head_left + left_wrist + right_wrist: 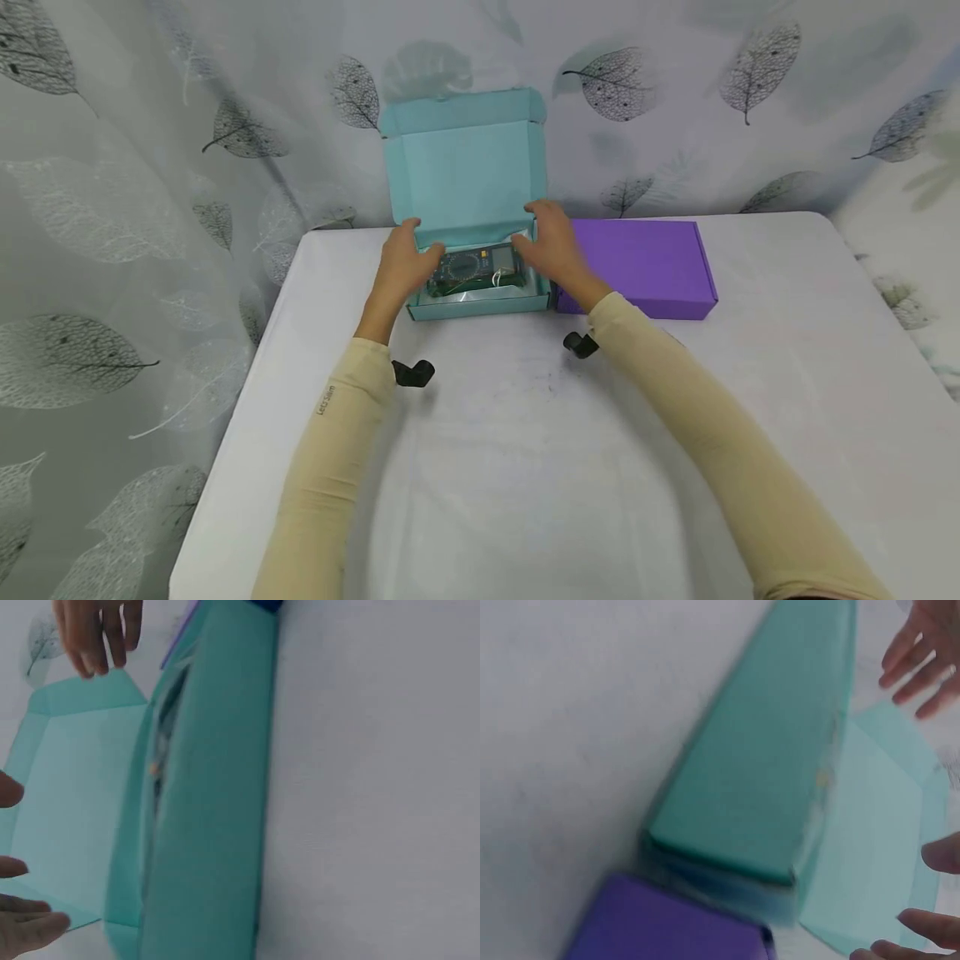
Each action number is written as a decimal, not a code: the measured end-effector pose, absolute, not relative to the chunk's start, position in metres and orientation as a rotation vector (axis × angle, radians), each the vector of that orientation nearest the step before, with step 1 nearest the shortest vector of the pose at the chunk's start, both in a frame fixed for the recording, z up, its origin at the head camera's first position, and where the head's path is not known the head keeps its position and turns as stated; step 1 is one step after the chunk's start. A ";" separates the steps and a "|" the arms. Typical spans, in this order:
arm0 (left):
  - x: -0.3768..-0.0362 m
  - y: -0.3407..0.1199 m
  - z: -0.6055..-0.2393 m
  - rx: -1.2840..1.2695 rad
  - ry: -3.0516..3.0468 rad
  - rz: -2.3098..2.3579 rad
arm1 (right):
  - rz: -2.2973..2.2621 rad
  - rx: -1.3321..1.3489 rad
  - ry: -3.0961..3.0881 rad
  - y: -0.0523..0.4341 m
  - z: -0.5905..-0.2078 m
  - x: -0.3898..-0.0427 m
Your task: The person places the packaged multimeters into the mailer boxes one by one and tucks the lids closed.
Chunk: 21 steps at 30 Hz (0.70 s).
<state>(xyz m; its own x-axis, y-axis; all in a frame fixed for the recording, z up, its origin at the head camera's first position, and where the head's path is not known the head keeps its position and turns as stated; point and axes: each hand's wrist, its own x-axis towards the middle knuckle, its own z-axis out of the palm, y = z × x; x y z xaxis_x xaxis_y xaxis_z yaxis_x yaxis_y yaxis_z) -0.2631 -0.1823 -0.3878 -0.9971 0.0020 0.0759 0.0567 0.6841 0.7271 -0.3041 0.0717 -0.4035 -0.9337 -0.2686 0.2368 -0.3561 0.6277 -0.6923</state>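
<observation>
A teal cardboard box (480, 311) stands at the back of the table, its lid (468, 171) raised. Inside lies a dark multimeter (459, 267) with a dial and a small screen, apparently in clear plastic. My left hand (403, 265) hovers at the box's left side, thumb and fingers spread. Over the right side is my right hand (553, 243), its thumb apart from the fingers. Both wrist views show the fingers spread with nothing between them. From the left wrist, the box's front wall (210, 787) hides most of the multimeter.
A closed purple box (637, 262) stands against the teal box's right side. Behind them hangs a leaf-print curtain (675, 150). White cloth (510, 467) covers the table. Small black mounts (414, 373) stick out at both wrists, below the beige sleeves.
</observation>
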 end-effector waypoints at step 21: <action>-0.299 -0.209 -0.393 0.109 -2.641 -1.491 | 1.364 0.421 -2.936 0.112 -0.385 -0.341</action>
